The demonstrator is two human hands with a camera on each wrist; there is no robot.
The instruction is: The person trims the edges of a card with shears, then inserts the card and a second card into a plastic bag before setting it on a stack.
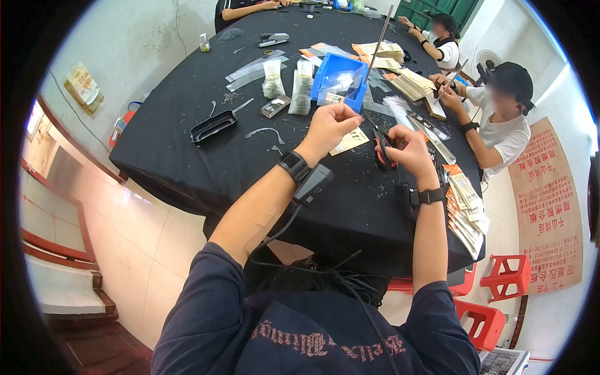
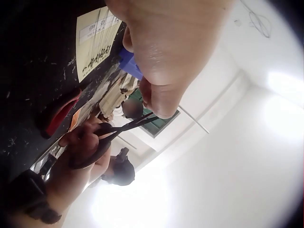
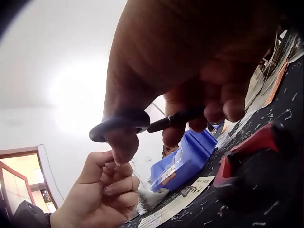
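My left hand (image 1: 331,130) is raised over the near part of the table, thumb and forefinger pinched together. A fine line shows near those fingertips in the right wrist view; most of what they pinch is hidden. Facing it, my right hand (image 1: 409,150) holds black-handled scissors (image 2: 128,126), the thumb through one loop. Their blades point at the left fingertips. Below the hands lies a pale printed card (image 2: 97,40) with thin lines across it. Red-and-black pliers (image 3: 247,154) rest on the black cloth beside it.
A blue bin (image 1: 340,75) stands beyond my hands, with stacks of small cards (image 1: 301,87) to its left. A black open case (image 1: 213,127) and a stapler (image 1: 273,40) lie further left. Card packs (image 1: 465,209) fan out at right. Other people sit around the table.
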